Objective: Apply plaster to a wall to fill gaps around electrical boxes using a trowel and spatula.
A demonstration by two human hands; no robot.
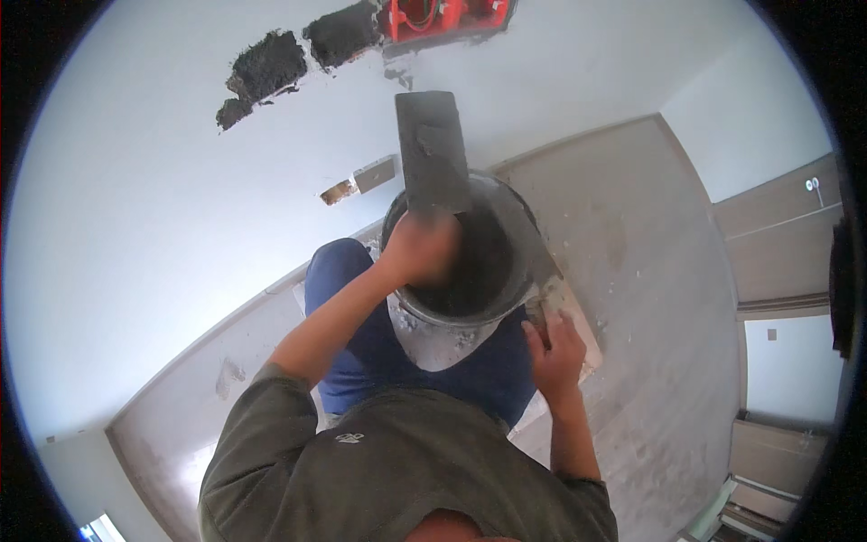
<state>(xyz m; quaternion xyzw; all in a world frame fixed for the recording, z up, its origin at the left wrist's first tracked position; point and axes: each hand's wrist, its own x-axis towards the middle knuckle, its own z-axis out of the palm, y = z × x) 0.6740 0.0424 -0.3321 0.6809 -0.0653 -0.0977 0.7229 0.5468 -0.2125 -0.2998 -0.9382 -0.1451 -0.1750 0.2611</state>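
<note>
My left hand (417,248), blurred, is closed on a flat dark rectangular plastering board (430,144), held up above a black bucket (488,266). The board's face is coated grey. A broad dark trowel blade (528,248) lies across the bucket's right rim, its handle toward me. My right hand (555,348) is beside that handle at the bucket's lower right, thumb and fingers apart; whether it touches the handle is unclear. The bucket holds dark material and stands between my blue-trousered legs.
The white wall (181,199) has dark patches (266,68), a red recessed box (442,14) at the top and a small grey plate (374,174). The dusty floor (650,316) stretches right, with a pale board (582,334) by the bucket and wooden panels (777,248) at the far right.
</note>
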